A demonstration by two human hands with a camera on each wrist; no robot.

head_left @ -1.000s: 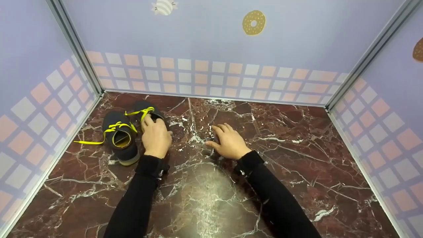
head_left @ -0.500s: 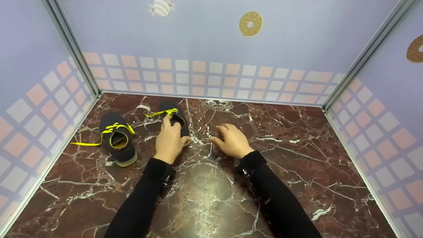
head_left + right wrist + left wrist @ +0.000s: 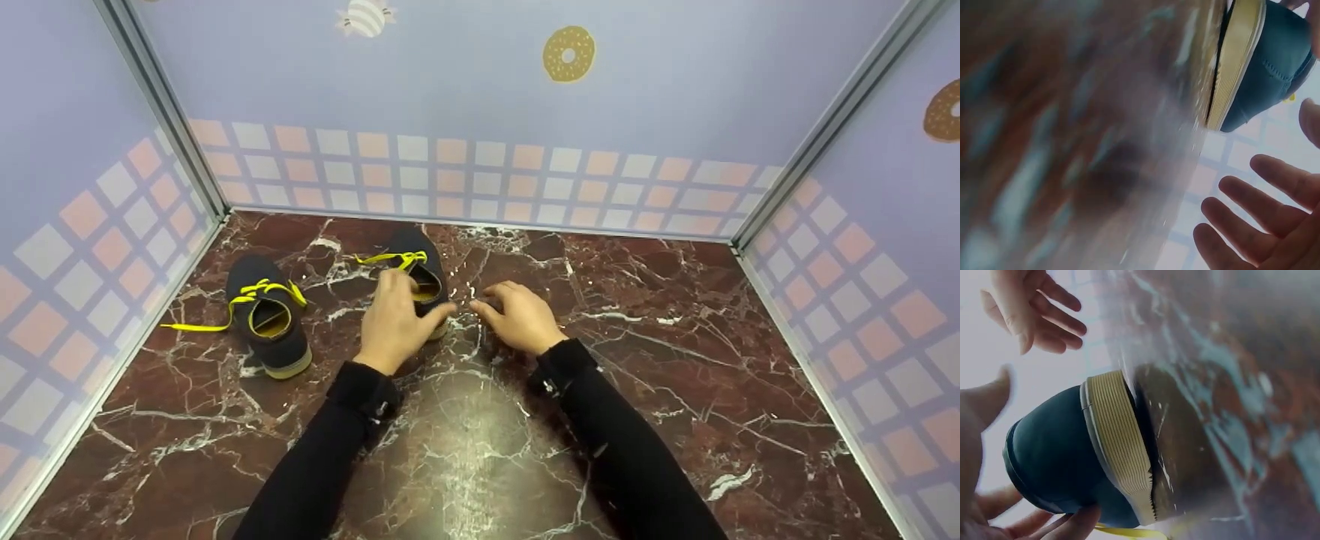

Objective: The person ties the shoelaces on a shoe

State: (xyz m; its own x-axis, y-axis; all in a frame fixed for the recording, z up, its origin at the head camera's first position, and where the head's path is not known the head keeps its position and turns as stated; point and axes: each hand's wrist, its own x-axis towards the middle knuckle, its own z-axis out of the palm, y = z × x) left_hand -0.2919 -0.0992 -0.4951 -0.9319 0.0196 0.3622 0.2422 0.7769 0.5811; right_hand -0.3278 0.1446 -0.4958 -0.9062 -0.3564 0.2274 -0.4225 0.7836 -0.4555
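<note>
In the head view, a dark sneaker (image 3: 424, 262) with yellow laces and a cream sole stands left of centre, toe toward the back wall. My left hand (image 3: 394, 319) is at its left side and heel. The left wrist view shows its fingertips (image 3: 1086, 520) against the dark upper, while the thumb (image 3: 991, 396) stands away from the heel. To the right of this sneaker, my right hand (image 3: 521, 315) hovers with relaxed fingers and nothing in it. Its fingers (image 3: 1241, 225) spread loosely beside the sneaker's heel in the right wrist view.
A matching sneaker (image 3: 266, 315) stands farther left, one yellow lace trailing over the floor. The dark red marbled surface (image 3: 660, 360) is bounded by a back wall (image 3: 480, 105) and side walls in lilac with pink and white squares.
My left hand has moved the nearer sneaker rightward, away from its mate and toward the centre. Its thumb has spread out. The right hand has stayed nearly in place.
</note>
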